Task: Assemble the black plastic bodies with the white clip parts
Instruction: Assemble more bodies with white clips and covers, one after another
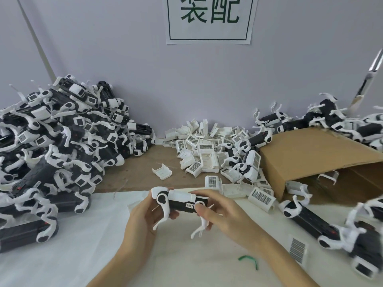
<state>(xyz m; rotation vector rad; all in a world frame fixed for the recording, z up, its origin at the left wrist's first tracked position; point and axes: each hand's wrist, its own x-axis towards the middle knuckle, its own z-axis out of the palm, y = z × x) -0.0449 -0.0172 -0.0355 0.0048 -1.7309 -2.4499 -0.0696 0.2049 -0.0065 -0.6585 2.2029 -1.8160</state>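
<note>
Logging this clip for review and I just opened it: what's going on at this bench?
A person is assembling small toy-like units by hand. Both hands hold one black body above the white cloth: the left hand grips its left end, and the right hand curls over a white clip part sitting on top of it. A large pile of units lies at the left, loose white clips are heaped at the back centre, and a tipped cardboard box lies at the right.

At lower centre, left hand (143, 216) and right hand (219, 212) grip a black body (183, 205) with white clip (181, 195) seated on top.
</note>
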